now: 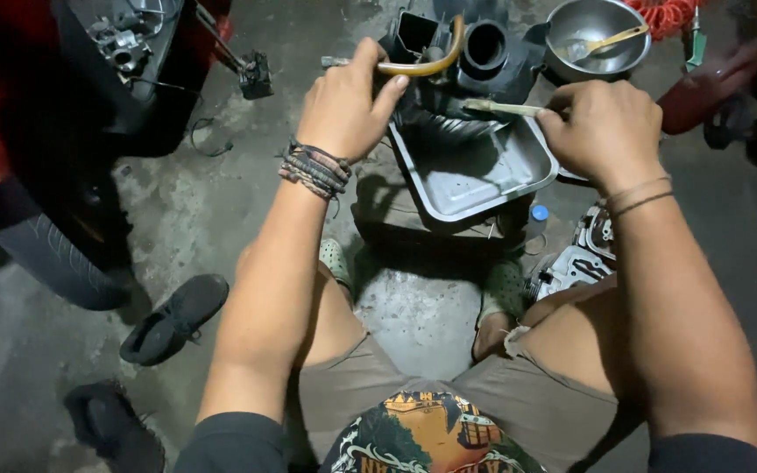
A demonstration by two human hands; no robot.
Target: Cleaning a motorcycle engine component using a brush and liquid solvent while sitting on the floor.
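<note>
Two grips, left hand (343, 109) on black housing (462, 61) (hose-side), right hand (604, 131) brush (501, 108) over tray rim (470, 206)

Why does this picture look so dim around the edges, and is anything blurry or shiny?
Head view: light falls mostly on the centre, where the metal tray and steel bowl show soft glare; the corners fall into dark shadow around the tyre and shoes; the wide lens stretches the forearms; the left hand and right hand are reasonably sharp.

A stained concrete floor (221, 210) carries a metal tray (475, 175), a steel bowl (593, 39), a black shoe (174, 320), an engine part (576, 258) and a blue cap (540, 213).
</note>
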